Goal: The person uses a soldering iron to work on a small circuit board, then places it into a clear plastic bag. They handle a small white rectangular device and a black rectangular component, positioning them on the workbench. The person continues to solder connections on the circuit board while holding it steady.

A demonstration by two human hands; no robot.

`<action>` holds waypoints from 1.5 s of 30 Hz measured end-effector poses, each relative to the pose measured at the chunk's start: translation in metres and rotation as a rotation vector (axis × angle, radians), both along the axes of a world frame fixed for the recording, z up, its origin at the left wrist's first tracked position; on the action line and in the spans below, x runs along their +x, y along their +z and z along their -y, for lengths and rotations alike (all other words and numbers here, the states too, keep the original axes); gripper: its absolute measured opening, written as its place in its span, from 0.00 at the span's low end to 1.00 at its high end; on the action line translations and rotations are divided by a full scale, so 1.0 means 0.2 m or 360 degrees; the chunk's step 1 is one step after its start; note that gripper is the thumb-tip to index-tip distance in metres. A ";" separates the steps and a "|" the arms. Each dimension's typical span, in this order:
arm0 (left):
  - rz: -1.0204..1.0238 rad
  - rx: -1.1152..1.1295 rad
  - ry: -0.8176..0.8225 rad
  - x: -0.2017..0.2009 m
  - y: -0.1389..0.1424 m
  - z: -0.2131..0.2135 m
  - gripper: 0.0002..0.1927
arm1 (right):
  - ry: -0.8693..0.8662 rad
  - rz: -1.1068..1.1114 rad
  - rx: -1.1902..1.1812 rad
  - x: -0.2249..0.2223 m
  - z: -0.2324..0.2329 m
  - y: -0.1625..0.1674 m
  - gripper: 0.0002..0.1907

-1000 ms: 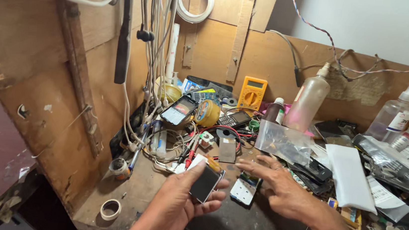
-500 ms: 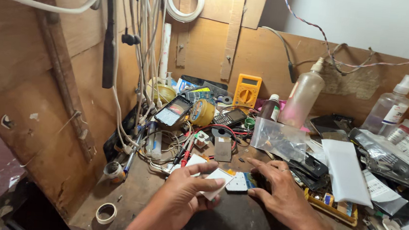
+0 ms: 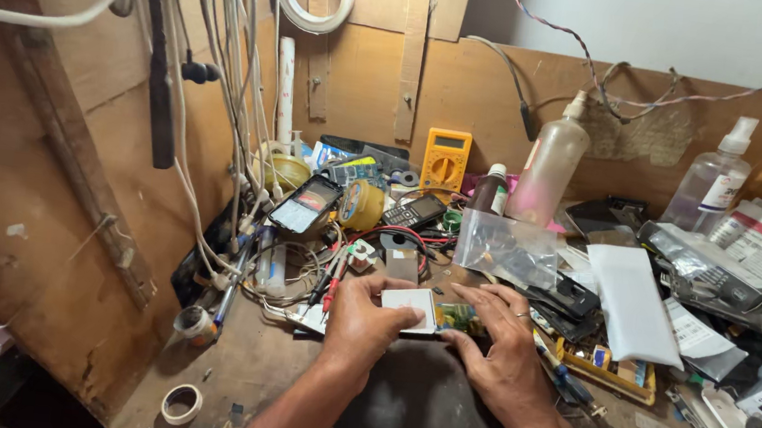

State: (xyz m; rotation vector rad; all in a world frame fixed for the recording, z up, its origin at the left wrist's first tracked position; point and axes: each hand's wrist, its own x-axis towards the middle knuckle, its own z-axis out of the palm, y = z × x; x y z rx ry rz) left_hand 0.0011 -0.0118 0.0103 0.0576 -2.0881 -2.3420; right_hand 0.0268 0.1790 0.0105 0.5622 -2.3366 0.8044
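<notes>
Both hands together over the near middle of the counter (image 3: 227, 367): left hand (image 3: 361, 319) gripping the white end of a small opened phone (image 3: 432, 314), right hand (image 3: 499, 346) pinching the other end, where a green board shows. Fingers curled tight on it, thumbs on top; phone raised just off the counter, or resting on it — cannot tell which.

Likely trouble: slipping of the thin part under thumb pressure, and a bent or cracked board from too hard a pry. Loose screws or small pieces easily lost in the clutter all round. Just beyond the left hand, red probe leads (image 3: 333, 279) and tangled white cables (image 3: 221, 133), ready to snag a wrist. Just beyond the right hand, a clear plastic bag (image 3: 508, 249); farther back, a squeeze bottle (image 3: 548, 174) and a yellow meter (image 3: 447, 160). To the right, a spray bottle (image 3: 714, 186), liable to tip over paper and electronics if knocked.
</notes>
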 end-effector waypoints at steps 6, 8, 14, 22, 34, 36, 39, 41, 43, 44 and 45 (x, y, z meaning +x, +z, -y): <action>0.0080 -0.0209 -0.0009 -0.07 0.02 -0.04 0.16 | -0.0233 0.0069 -0.0155 0.01 -0.01 0.00 0.22; 0.0178 -0.0163 -0.0021 -0.08 0.03 -0.05 0.16 | -0.0273 0.0107 -0.0158 0.01 -0.01 -0.01 0.20; 0.0192 -0.0311 -0.0011 -0.11 0.04 -0.07 0.17 | -0.0202 0.0179 -0.0028 -0.02 -0.03 -0.02 0.20; 0.0101 -0.0419 0.0039 -0.17 0.02 -0.04 0.20 | -0.0058 0.0236 -0.0005 -0.06 -0.03 -0.03 0.28; 0.0204 -0.0404 -0.0009 -0.14 0.08 -0.06 0.18 | -0.0111 0.0297 0.0035 -0.06 -0.04 -0.04 0.29; 0.0198 -0.0418 -0.0026 -0.14 0.08 -0.06 0.17 | -0.0119 0.0281 0.0023 -0.06 -0.05 -0.05 0.28; 0.0198 -0.0426 -0.0006 -0.14 0.08 -0.08 0.17 | -0.0124 0.0293 0.0002 -0.04 -0.05 -0.05 0.27; 0.0208 -0.0445 0.0008 -0.14 0.09 -0.09 0.18 | -0.0120 0.0291 0.0003 -0.04 -0.05 -0.04 0.26; 0.0230 -0.0484 0.0018 -0.14 0.10 -0.10 0.17 | -0.0106 0.0272 0.0017 -0.04 -0.05 -0.04 0.26; 0.0248 -0.0578 0.0039 -0.14 0.11 -0.11 0.17 | -0.0104 0.0267 0.0017 -0.03 -0.05 -0.04 0.26; 0.0266 -0.0674 0.0062 -0.14 0.11 -0.11 0.17 | -0.0100 0.0261 0.0015 -0.03 -0.05 -0.04 0.26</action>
